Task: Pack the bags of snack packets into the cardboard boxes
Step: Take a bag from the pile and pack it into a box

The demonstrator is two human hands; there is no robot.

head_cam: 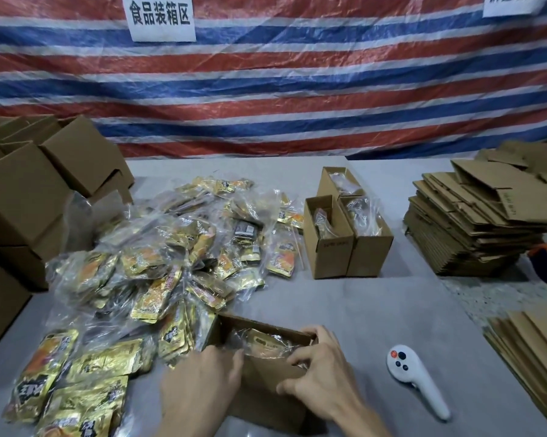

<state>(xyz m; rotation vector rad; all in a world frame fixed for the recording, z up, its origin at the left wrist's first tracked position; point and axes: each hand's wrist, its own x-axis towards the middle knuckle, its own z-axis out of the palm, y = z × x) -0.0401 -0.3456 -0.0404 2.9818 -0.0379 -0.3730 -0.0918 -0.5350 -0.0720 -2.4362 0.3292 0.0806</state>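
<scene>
An open cardboard box (265,383) sits at the table's near edge with a clear bag of gold snack packets (262,342) inside it. My left hand (199,383) rests on the box's left side, fingers on the near flap. My right hand (322,370) grips the box's right end, fingers curled over the rim and onto the bag. A big heap of bagged gold snack packets (158,257) spreads across the table's left half. Three filled open boxes (344,228) stand together further back, right of the heap.
A white handheld remote (414,376) lies right of the box. Stacks of flattened cartons (477,222) sit at the right, more flat cartons (537,351) at the near right. Assembled boxes (26,190) pile up at the left. A striped tarp hangs behind.
</scene>
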